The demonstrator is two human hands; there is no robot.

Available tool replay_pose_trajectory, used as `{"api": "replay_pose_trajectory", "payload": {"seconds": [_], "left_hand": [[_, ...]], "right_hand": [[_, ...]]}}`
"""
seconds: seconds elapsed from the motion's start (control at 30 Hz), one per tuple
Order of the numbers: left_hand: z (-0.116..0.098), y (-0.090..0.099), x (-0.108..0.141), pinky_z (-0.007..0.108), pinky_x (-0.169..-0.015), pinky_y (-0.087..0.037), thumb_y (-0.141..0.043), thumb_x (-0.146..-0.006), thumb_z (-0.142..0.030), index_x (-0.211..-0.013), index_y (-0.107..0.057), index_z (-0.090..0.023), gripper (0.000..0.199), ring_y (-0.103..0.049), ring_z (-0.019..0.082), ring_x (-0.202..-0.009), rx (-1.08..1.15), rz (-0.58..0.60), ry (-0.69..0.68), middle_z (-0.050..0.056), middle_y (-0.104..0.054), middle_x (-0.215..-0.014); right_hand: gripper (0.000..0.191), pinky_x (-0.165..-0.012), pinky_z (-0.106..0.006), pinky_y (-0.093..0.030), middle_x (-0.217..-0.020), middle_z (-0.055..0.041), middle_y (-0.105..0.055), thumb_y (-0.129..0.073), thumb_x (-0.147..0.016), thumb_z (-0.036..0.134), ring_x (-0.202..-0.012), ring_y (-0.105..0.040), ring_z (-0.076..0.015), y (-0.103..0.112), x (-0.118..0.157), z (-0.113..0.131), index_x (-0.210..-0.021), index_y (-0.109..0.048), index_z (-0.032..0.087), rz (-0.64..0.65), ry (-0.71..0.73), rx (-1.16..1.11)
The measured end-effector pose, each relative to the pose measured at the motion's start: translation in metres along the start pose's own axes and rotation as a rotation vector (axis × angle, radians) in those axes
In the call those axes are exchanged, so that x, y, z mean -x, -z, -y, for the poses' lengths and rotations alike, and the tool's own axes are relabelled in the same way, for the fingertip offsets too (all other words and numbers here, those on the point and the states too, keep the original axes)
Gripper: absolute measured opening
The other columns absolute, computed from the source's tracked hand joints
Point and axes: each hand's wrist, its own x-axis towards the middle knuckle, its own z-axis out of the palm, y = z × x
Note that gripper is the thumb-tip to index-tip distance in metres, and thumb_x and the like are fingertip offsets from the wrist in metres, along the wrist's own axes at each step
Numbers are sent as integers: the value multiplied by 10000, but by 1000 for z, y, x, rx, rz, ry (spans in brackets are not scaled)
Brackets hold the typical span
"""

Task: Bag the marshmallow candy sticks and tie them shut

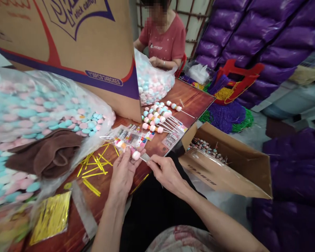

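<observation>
Between my hands is a candy stick (135, 155) with pink, white and orange pieces, partly inside a clear printed wrapper. My left hand (124, 168) has its fingers closed around the candy end. My right hand (164, 169) pinches the stick end and the wrapper's edge. Just beyond them lie flat clear wrappers (131, 134) with coloured print. A pile of finished candy sticks (157, 117) rests farther back, its white sticks pointing right. Loose gold twist ties (94, 166) are scattered left of my left hand.
A large carton (94, 49) stands at the back left beside a bag of candies (36, 105) with a brown cloth (49, 152). At right is an open box (225, 168) of candy sticks. A person (164, 38) sits across the table (191, 96). Gold ties (52, 215) lie front left.
</observation>
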Motion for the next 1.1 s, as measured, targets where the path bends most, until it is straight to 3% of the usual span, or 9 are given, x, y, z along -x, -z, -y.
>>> {"api": "replay_pose_trajectory", "payload": {"seconds": [0.1,0.27,0.37,0.5,0.63,0.7,0.77,0.87,1.1], "left_hand": [[5,-3,8,434,-893,-558,-780,-755,-412,-893,-653,-133,336,-713,288,-977,-44,46,15,154,-743,-985],[-1,1,15,391,-856,-576,-752,-771,-472,-957,-677,-122,403,-703,286,-1000,-129,148,73,196,-716,-1092],[-12,4,9,359,-844,-583,-731,-782,-501,-979,-675,-159,399,-699,266,-1016,-86,85,-3,151,-710,-1137],[-15,2,-2,324,-806,-594,-739,-816,-342,-904,-665,-147,226,-721,228,-921,48,-16,-83,99,-744,-953],[-15,6,-1,336,-763,-602,-726,-828,-277,-904,-651,-150,166,-730,232,-867,116,-105,-104,82,-742,-904],[-19,14,3,351,-777,-600,-729,-826,-293,-928,-650,-154,190,-730,237,-869,123,-141,-139,82,-742,-911],[-24,22,8,353,-784,-597,-732,-824,-301,-925,-648,-152,199,-730,234,-864,118,-163,-166,88,-743,-908],[-30,32,16,353,-791,-593,-726,-829,-298,-896,-646,-147,183,-728,240,-883,106,-195,-204,107,-744,-936],[-35,48,32,374,-849,-583,-678,-872,-291,-969,-662,-162,162,-729,225,-892,88,-234,-254,99,-752,-935]], "right_hand": [[284,-567,-233,-322,-610,42,-447,-438,-963,297,-542,-382,-101,-2,3,-7,-701,-495,204,-18,98,-81],[260,-588,-238,-364,-639,27,-496,-432,-975,315,-561,-435,-107,-5,2,-11,-768,-539,198,-83,144,-195],[268,-585,-237,-372,-618,31,-498,-425,-986,322,-556,-451,-107,-4,5,-8,-798,-569,195,-59,157,-162],[277,-661,-249,-400,-680,8,-597,-436,-995,271,-636,-526,-123,4,7,-6,-800,-620,200,-45,220,98],[237,-915,-414,-398,-1019,-145,-698,-508,-977,327,-1000,-590,-259,22,-1,-22,-1036,-663,158,-428,112,584],[343,-1005,-530,-346,-1166,-230,-659,-540,-955,362,-1127,-555,-338,25,-3,-35,-1132,-635,84,-494,71,764],[438,-1073,-591,-279,-1277,-272,-604,-543,-949,386,-1231,-503,-381,18,-2,-43,-1198,-607,32,-436,120,852],[509,-1134,-584,-235,-1348,-266,-563,-519,-955,423,-1307,-458,-379,-9,2,-39,-1259,-580,19,-348,199,841],[486,-1180,-506,-258,-1339,-197,-573,-498,-969,376,-1281,-488,-296,-69,-19,8,-1340,-504,63,-189,319,529]]}}
